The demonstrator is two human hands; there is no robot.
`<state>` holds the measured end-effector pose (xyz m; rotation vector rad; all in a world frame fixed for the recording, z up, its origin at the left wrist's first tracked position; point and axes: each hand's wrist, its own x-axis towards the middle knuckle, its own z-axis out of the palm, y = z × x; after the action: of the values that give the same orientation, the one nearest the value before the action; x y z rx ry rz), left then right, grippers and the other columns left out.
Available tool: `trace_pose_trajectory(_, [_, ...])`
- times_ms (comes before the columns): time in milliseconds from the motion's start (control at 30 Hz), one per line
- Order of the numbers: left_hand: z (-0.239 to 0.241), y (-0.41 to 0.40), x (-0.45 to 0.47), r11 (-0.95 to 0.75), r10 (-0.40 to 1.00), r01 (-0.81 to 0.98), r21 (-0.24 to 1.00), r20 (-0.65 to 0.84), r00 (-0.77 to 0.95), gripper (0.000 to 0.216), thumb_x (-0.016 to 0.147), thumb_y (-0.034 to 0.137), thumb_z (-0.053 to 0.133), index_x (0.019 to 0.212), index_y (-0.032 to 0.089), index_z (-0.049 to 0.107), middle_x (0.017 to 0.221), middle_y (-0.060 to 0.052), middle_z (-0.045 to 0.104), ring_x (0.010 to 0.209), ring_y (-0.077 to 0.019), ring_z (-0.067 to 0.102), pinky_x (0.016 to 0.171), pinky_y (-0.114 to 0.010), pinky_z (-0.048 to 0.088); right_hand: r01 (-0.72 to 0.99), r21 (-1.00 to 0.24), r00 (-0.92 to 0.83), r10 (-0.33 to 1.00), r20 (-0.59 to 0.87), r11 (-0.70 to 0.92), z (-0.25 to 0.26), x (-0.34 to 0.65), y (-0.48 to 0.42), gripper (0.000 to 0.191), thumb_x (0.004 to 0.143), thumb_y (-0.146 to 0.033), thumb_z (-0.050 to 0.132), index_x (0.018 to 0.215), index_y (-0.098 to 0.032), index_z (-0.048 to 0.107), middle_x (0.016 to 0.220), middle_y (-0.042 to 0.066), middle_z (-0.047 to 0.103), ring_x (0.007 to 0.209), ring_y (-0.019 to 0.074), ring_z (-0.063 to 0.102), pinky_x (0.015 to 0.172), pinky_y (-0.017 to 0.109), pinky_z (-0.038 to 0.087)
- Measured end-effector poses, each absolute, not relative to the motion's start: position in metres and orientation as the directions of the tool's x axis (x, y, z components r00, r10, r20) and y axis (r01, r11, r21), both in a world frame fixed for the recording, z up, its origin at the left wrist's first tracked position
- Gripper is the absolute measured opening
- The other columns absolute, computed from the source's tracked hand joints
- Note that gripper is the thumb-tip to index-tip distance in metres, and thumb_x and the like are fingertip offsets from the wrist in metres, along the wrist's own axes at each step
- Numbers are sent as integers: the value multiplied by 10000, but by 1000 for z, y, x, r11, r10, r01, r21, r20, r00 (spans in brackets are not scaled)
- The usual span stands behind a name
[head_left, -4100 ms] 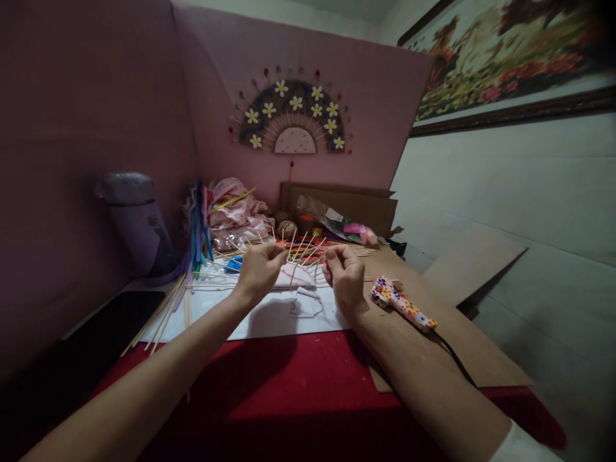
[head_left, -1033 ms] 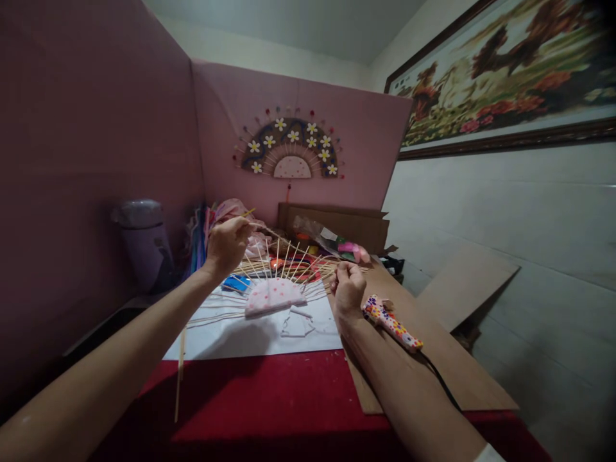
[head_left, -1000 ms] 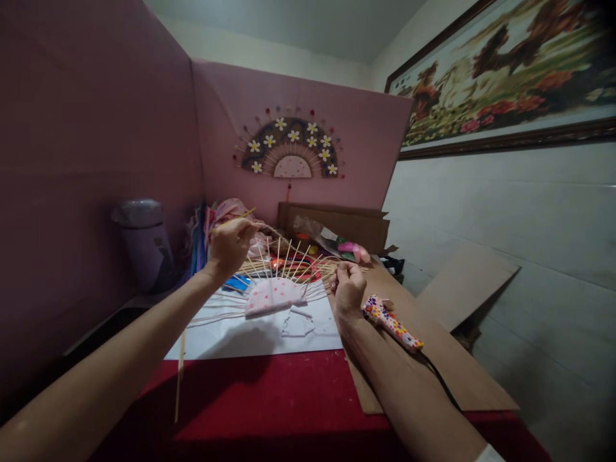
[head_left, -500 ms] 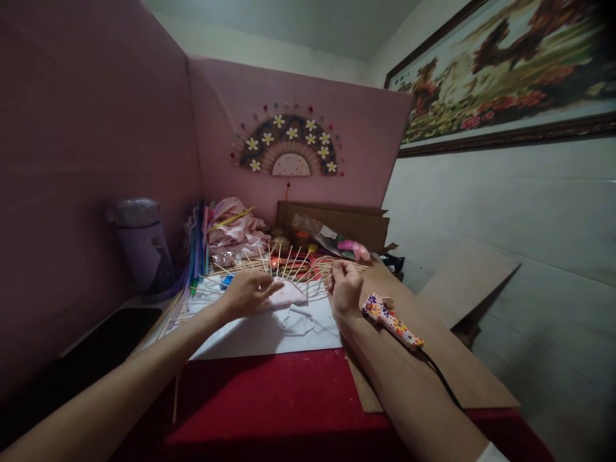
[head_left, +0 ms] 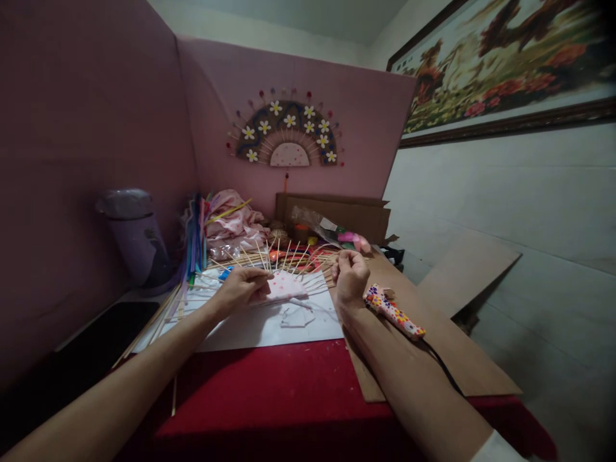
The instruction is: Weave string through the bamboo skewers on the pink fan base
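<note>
Left grip (head_left: 242, 287) with fingertips together, contents unclear, spotted fan (head_left: 289, 285) just rightward.
Right grip (head_left: 351, 277) curled closed, contents unclear, glue gun (head_left: 395, 313) near its wrist.

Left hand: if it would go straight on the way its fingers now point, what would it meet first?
Probably the spotted half-disc, just ahead of the left hand; whether the two touch, the picture does not make clear.
</note>
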<state>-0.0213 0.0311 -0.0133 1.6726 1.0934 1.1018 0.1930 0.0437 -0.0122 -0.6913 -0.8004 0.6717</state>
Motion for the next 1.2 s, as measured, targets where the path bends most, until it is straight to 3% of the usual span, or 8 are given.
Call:
trace_pose_trajectory(200, [-8,28,-22,-242,965,154,958,220,144,252,638,365,672,693,125,614,602,-55,662,397,-89,481,359,-211,356,-213,-773,511,742,433,598,-11,194,42,186,739,-338,574,712,-195,459,515,-83,386,374,42,336,342,175,208])
trace_pose_trajectory(400, [-6,28,-23,-302,950,144,942,285,123,192,672,309,631,654,123,588,608,-47,661,439,-81,492,424,-216,388,-157,-743,361,738,570,651,-12,188,32,157,782,-318,567,720,-200,483,524,-78,391,408,54,346,386,184,264])
trace_pose_trajectory(500, [-4,27,-23,-300,950,116,947,286,127,167,669,281,617,702,118,602,627,-52,675,484,-96,530,465,-224,412,-137,-761,220,768,601,634,-11,186,26,171,791,-331,563,710,-199,490,518,-77,387,410,57,324,395,188,246])
trace_pose_trajectory(633, [-2,23,-20,-304,949,133,943,288,124,156,665,268,618,718,121,619,634,-52,683,522,-108,559,490,-227,432,69,-742,-36,745,666,667,-12,184,20,194,808,-317,547,667,-186,524,546,-55,416,475,74,346,454,200,273])
trace_pose_trajectory(833, [-10,22,-14,-320,943,243,916,283,174,170,661,289,643,724,131,659,621,-47,676,480,-100,551,458,-215,422,395,-499,-414,634,653,771,-22,178,18,155,787,-227,564,644,-190,610,546,-31,522,502,92,424,504,210,297])
trace_pose_trajectory(900, [-16,23,-12,-375,921,277,885,321,220,153,676,276,625,723,137,669,618,-46,674,488,-99,549,468,-213,422,413,-471,-415,621,665,780,-24,176,17,122,786,-223,568,688,-200,637,567,-26,554,505,94,444,509,210,303])
trace_pose_trajectory(1067, [-21,22,-9,-513,857,361,779,436,276,133,696,244,595,722,145,679,636,-36,668,548,-107,552,498,-211,420,400,-569,-290,688,665,719,-26,173,17,118,783,-234,577,880,-219,642,481,-65,498,436,94,406,477,206,282])
trace_pose_trajectory(1200, [-19,20,-6,-549,834,377,746,464,297,125,699,242,588,692,142,664,600,-17,631,545,-98,522,500,-205,409,438,-527,-367,680,635,728,-29,168,17,93,789,-227,567,760,-213,654,543,-34,571,475,97,455,496,209,303])
